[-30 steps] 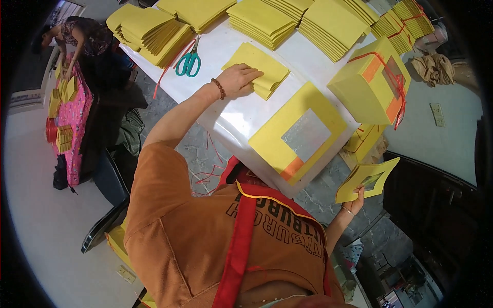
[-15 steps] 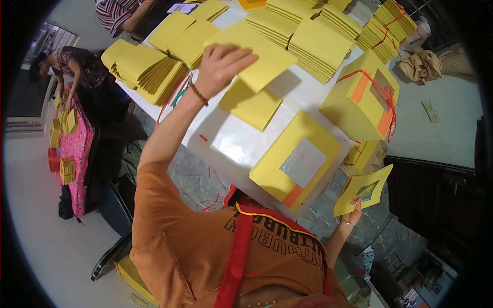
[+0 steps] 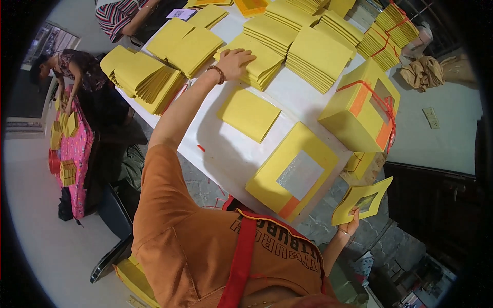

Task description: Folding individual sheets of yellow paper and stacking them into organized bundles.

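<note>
My left hand lies with its fingers over the top of a stack of flat yellow paper packets on the table. Nearer to me is a separate yellow packet. Low on the right, away from the table, my right hand grips a few yellow packets with a cut-out window. A larger yellow packet with a clear window and an orange strip lies at the table's near edge. Beyond it stands a thick bundle of yellow packets tied with red string.
More yellow stacks cover the far part of the white table, and a fanned pile is at its left. A phone rests by a person in a striped sleeve. Another person works at a pink-covered table.
My left hand has moved down and away from me; the yellow packet it held in the air now lies on the stack beneath it. My right hand still holds its packets, slightly lower.
</note>
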Demonstrator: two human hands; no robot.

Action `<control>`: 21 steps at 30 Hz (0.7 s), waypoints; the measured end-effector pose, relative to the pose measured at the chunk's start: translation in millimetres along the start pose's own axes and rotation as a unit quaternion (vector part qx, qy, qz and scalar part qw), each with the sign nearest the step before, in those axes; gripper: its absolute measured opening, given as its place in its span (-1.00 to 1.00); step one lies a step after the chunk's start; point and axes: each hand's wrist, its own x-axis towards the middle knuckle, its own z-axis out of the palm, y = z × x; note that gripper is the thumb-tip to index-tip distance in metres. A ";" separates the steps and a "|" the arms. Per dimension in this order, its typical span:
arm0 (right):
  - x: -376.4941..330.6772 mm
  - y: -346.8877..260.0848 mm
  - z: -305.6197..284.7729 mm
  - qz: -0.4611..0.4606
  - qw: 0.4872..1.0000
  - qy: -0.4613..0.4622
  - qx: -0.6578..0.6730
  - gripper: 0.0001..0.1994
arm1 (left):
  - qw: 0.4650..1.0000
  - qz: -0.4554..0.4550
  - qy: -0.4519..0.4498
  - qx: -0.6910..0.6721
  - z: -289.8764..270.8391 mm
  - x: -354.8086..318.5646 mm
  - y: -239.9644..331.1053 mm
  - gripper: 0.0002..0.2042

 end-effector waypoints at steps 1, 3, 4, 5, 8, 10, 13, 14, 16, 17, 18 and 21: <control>5.8 2.7 -1.6 0.000 1.000 0.014 -0.009 -0.80 | 0.994 -0.056 0.052 -0.074 15.6 -1.1 -13.8 -0.53; 10.8 6.6 -5.1 -0.005 0.999 0.033 -0.018 -0.81 | 0.977 -0.104 0.103 -0.152 23.6 5.8 -7.4 -0.53; 11.7 7.1 -6.7 -0.011 0.998 0.049 -0.029 -0.81 | 0.914 -0.292 0.186 -0.212 13.9 12.0 15.7 -0.43; 13.5 6.9 -6.8 -0.014 0.997 0.061 -0.041 -0.81 | 0.804 -0.468 0.261 -0.259 5.7 13.6 28.6 -0.33; 16.0 8.6 1.0 -0.007 0.996 0.060 -0.063 -0.81 | 0.599 -0.603 0.274 -0.450 37.5 -3.9 17.2 -0.03; 16.6 4.0 -14.5 -0.017 0.997 0.061 -0.050 -0.80 | 0.417 -0.677 0.226 -0.563 33.4 10.3 31.0 0.11; 18.4 5.5 -5.3 -0.016 0.998 0.048 -0.047 -0.81 | 0.316 -0.614 0.289 -0.663 84.6 6.2 2.1 0.06; 19.7 5.8 1.6 -0.005 0.998 0.038 -0.055 -0.81 | 0.313 -0.574 0.265 -0.709 106.9 0.2 -22.7 -0.29; 23.7 7.0 -6.5 -0.019 0.998 0.033 -0.039 -0.82 | 0.309 -0.521 0.223 -0.763 107.9 25.6 -24.6 -0.57; 26.5 7.1 -9.5 -0.019 0.999 0.026 -0.027 -0.83 | 0.308 -0.533 0.230 -0.754 107.6 25.7 -23.1 -0.58; 25.8 7.7 -6.1 -0.020 0.999 0.044 -0.012 -0.84 | 0.306 -0.548 0.233 -0.743 103.0 28.3 -13.2 -0.58; 22.7 4.6 -13.6 -0.047 0.998 0.030 -0.018 -0.83 | 0.301 -0.587 0.249 -0.710 77.2 34.6 15.6 -0.58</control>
